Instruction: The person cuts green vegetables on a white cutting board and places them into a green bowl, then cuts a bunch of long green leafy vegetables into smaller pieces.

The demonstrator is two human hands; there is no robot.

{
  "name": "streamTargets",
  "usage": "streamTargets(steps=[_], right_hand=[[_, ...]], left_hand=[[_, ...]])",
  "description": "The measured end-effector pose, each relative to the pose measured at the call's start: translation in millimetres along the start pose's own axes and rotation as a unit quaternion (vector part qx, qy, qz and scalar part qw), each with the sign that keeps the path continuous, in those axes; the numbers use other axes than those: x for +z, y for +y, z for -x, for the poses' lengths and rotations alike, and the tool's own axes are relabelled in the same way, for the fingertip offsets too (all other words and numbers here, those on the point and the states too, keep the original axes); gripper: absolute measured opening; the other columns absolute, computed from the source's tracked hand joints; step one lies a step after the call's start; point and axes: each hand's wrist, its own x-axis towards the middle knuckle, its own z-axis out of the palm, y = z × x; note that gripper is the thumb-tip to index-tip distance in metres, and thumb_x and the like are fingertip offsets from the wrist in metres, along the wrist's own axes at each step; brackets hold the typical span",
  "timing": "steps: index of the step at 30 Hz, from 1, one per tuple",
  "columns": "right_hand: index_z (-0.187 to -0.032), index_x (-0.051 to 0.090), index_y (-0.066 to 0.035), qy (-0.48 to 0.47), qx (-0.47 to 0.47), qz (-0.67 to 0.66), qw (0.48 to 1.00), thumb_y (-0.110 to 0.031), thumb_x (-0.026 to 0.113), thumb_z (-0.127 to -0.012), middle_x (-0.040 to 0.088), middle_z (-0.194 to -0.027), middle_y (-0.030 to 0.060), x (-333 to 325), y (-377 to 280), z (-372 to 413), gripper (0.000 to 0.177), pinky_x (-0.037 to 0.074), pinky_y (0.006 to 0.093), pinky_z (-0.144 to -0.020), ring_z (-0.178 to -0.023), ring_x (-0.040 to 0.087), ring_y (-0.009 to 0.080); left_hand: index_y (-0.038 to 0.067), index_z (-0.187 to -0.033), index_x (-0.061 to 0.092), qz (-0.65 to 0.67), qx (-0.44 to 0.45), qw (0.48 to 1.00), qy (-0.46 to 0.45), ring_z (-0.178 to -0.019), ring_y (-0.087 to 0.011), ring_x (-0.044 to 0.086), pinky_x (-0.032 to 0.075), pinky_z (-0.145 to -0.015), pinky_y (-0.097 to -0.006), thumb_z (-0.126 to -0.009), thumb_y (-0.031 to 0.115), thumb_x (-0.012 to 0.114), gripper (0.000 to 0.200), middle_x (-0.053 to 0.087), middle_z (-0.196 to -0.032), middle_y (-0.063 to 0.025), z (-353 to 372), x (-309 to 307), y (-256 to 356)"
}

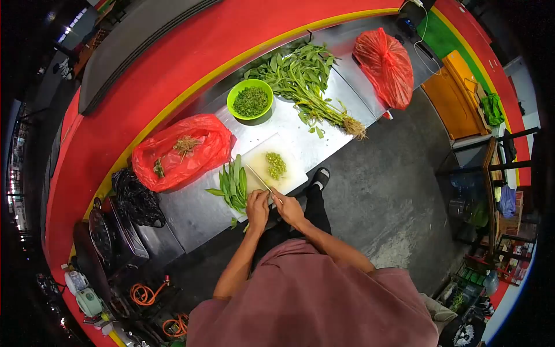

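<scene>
My right hand (287,208) is closed around the handle of a kitchen knife (258,176). Its blade points away and to the left over the near part of a white cutting board (295,176). Close beside it, my left hand (258,209) has its fingers bent together near the knife; what they hold, if anything, is hidden. Finely chopped green pieces (276,166) lie in a small heap on the board. Left of them, long green leaves (233,184) are bunched at the board's edge, just beyond my left hand.
On the metal counter (191,217) stands a lime-green bowl (250,118) of chopped greens. Leafy stalks with roots (312,87) lie at the back. An open red bag (185,151) holds root scraps; a full red bag (384,69) sits at right, a black bag (137,196) at left.
</scene>
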Motion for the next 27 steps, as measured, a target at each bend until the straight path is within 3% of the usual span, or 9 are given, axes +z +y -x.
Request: streamTargets(steps=[3, 6, 7, 14, 15, 22, 26, 27], right_hand=[[-0.141, 0.062, -0.014, 0.004, -0.011, 0.031, 0.999, -0.036, 0.051, -0.107, 0.062, -0.074, 0.0307, 1, 1, -7, 0.042, 0.049, 0.0521, -0.068, -0.070, 0.066, 0.0475], [-0.141, 0.062, -0.014, 0.019, -0.025, 0.037, 0.999, -0.037, 0.051, -0.107, 0.064, -0.076, 0.0310, 6, 3, -10, 0.043, 0.050, 0.0519, -0.069, -0.073, 0.067, 0.0478], [-0.142, 0.061, -0.016, -0.028, 0.019, 0.030, 0.999, -0.037, 0.050, -0.107, 0.066, -0.082, 0.0320, -8, -12, -4, 0.042, 0.052, 0.0524, -0.072, -0.079, 0.068, 0.0485], [-0.144, 0.059, -0.018, -0.014, -0.019, 0.026, 0.999, -0.035, 0.050, -0.107, 0.067, -0.084, 0.0309, -1, 0, -5, 0.042, 0.052, 0.0538, -0.073, -0.080, 0.068, 0.0481], [-0.145, 0.059, -0.019, -0.036, 0.014, 0.046, 0.998, -0.035, 0.050, -0.107, 0.067, -0.087, 0.0311, -2, -4, -8, 0.042, 0.052, 0.0533, -0.073, -0.083, 0.068, 0.0485], [-0.146, 0.057, -0.019, -0.011, -0.018, 0.008, 1.000, -0.036, 0.049, -0.107, 0.066, -0.087, 0.0323, -6, -6, 2, 0.043, 0.052, 0.0533, -0.075, -0.084, 0.066, 0.0513], [-0.147, 0.056, -0.018, -0.046, 0.018, 0.038, 0.998, -0.035, 0.048, -0.108, 0.066, -0.086, 0.0330, -8, -4, 1, 0.044, 0.052, 0.0525, -0.075, -0.084, 0.067, 0.0507], [-0.146, 0.057, -0.017, -0.016, -0.010, 0.019, 1.000, -0.035, 0.049, -0.108, 0.065, -0.082, 0.0322, -3, -3, -2, 0.043, 0.052, 0.0527, -0.073, -0.081, 0.067, 0.0503]], left_hand=[[0.001, -0.105, 0.074, 0.002, 0.006, 1.000, -0.005, -0.093, -0.0349, 0.062, 0.049, -0.083, -0.0426, -0.088, -0.001, 0.065, 0.020, 0.065, -0.096, -0.0137, 1, -1, 2], [0.000, -0.105, 0.074, -0.005, 0.010, 1.000, 0.001, -0.093, -0.0342, 0.062, 0.050, -0.082, -0.0427, -0.087, -0.002, 0.065, 0.020, 0.065, -0.096, -0.0133, 1, 0, -1], [0.000, -0.105, 0.074, -0.003, 0.012, 1.000, 0.003, -0.093, -0.0343, 0.063, 0.050, -0.082, -0.0427, -0.087, -0.002, 0.065, 0.020, 0.066, -0.097, -0.0134, 1, 1, -2], [0.000, -0.104, 0.074, 0.001, -0.012, 1.000, -0.010, -0.095, -0.0350, 0.063, 0.051, -0.083, -0.0426, -0.087, -0.001, 0.066, 0.019, 0.067, -0.098, -0.0140, 2, 0, 2], [0.000, -0.104, 0.074, 0.001, -0.010, 1.000, -0.006, -0.095, -0.0350, 0.063, 0.051, -0.083, -0.0423, -0.088, 0.000, 0.066, 0.019, 0.067, -0.098, -0.0140, 2, 0, 2], [0.000, -0.102, 0.074, 0.026, -0.030, 0.999, -0.004, -0.092, -0.0355, 0.063, 0.050, -0.084, -0.0423, -0.088, 0.000, 0.065, 0.016, 0.066, -0.099, -0.0142, 0, 1, 0], [0.001, -0.104, 0.074, 0.015, -0.013, 1.000, 0.002, -0.092, -0.0352, 0.062, 0.050, -0.084, -0.0429, -0.090, 0.001, 0.065, 0.017, 0.066, -0.099, -0.0136, 2, 3, -1], [0.001, -0.104, 0.074, 0.015, -0.027, 0.999, -0.007, -0.092, -0.0352, 0.062, 0.050, -0.084, -0.0430, -0.090, 0.002, 0.065, 0.016, 0.066, -0.098, -0.0131, 3, 3, 0]])
